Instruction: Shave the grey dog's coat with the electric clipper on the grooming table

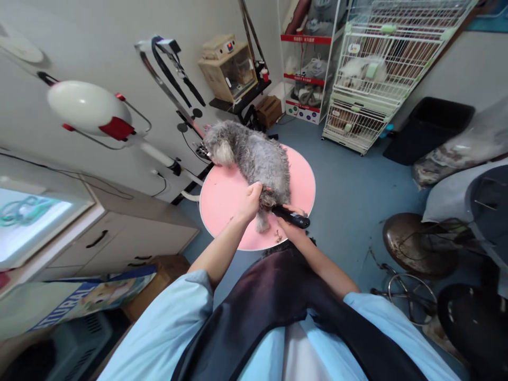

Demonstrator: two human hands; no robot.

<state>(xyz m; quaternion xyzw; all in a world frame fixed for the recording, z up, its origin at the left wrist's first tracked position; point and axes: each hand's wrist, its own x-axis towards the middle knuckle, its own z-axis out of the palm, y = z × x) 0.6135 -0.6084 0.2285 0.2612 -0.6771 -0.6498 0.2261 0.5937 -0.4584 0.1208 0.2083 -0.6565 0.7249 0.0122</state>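
A curly grey dog (264,156) stands on a round pink grooming table (222,211), its head toward the far left and its rear toward me. My left hand (251,201) is closed on the dog's paw (268,199), lifted at the rear. In my right hand (291,225) is a black hair clipper (292,217), its blade end against or very close to that paw. Another leg (262,221) of the dog rests on the table. Small hair clumps (279,234) lie near the table's front edge.
A grooming arm (170,84) with a black strap rises behind the dog's head. On the left are a white dryer (91,108) on a pole and a cabinet (119,238). Stacked cages (359,106) with a white animal, a black bin (428,129) and a round stool (416,246) stand right.
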